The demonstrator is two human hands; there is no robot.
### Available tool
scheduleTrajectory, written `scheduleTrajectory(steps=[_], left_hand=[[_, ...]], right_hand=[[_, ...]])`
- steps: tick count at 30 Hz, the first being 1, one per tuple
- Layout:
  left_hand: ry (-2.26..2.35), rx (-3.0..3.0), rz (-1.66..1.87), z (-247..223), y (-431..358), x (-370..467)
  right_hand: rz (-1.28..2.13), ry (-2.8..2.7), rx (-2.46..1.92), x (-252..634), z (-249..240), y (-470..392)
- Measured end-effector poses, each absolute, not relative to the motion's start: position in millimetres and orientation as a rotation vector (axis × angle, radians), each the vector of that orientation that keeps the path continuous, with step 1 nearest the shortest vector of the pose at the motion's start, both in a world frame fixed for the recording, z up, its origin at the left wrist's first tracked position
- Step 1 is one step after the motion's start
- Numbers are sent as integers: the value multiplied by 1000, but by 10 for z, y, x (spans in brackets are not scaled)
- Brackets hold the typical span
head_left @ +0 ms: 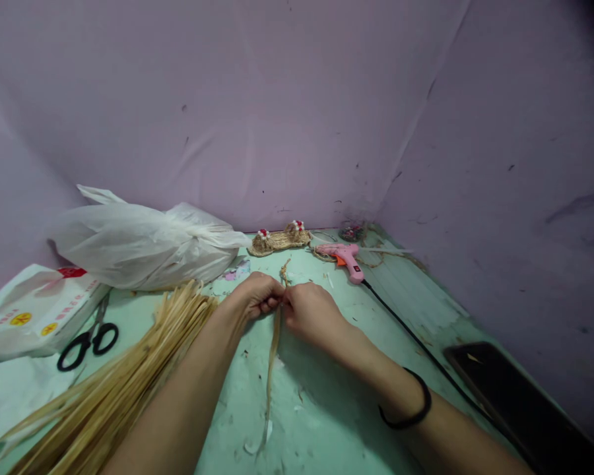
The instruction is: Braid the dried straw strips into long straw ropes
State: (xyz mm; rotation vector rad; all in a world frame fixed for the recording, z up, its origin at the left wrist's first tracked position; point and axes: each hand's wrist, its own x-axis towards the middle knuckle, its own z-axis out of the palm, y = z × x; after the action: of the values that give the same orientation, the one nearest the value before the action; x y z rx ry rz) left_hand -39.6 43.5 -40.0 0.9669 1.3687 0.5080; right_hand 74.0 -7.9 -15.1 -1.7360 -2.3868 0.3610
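Over the middle of the green table, my left hand point(262, 295) and my right hand point(313, 313) meet, both closed in a pinch. Between them they grip a strand of dried straw point(273, 356). Its twisted, knotted top end pokes out above my fingers, and a long flat tail hangs down toward me. The fingertips hide the part being held. Beside my left forearm lies a thick bundle of dried straw strips point(143, 369). Beyond my hands, near the wall, sits a pair of small woven straw slippers point(280, 241) with red and white beads.
A pink glue gun point(344, 257) lies right of centre, its black cord point(416, 340) running toward a dark phone point(515, 402). At left are black-handled scissors point(92, 340), a tissue pack point(39, 310) and a white plastic bag point(148, 244). Purple walls point(277, 119) close off the back and sides.
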Motion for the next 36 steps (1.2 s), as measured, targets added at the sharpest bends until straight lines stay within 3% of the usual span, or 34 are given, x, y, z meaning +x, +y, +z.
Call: scheduleTrajectory(steps=[7,12,14,24,31,36], left_hand=[[1230,929,437,-400,511,-523],[1248,956,425,-442,514,-504],[1284,995,428,-439,499,-488],[1512,1387,403,-381,418,-390],[1847,1677,243,-230,415,-420],[1842,1666,483,-84,145,-202]], right_hand=[[609,-1866,-1733,951,-98,206],[1480,-1425,-1649,851,-257,297],[1653,-1331,-1549,812,-277,274],[1362,-1551,-1812,827,-379,321],[1394,-1496,-1712,816,-449,315],[1483,-1321,-1602,810,-493,296]])
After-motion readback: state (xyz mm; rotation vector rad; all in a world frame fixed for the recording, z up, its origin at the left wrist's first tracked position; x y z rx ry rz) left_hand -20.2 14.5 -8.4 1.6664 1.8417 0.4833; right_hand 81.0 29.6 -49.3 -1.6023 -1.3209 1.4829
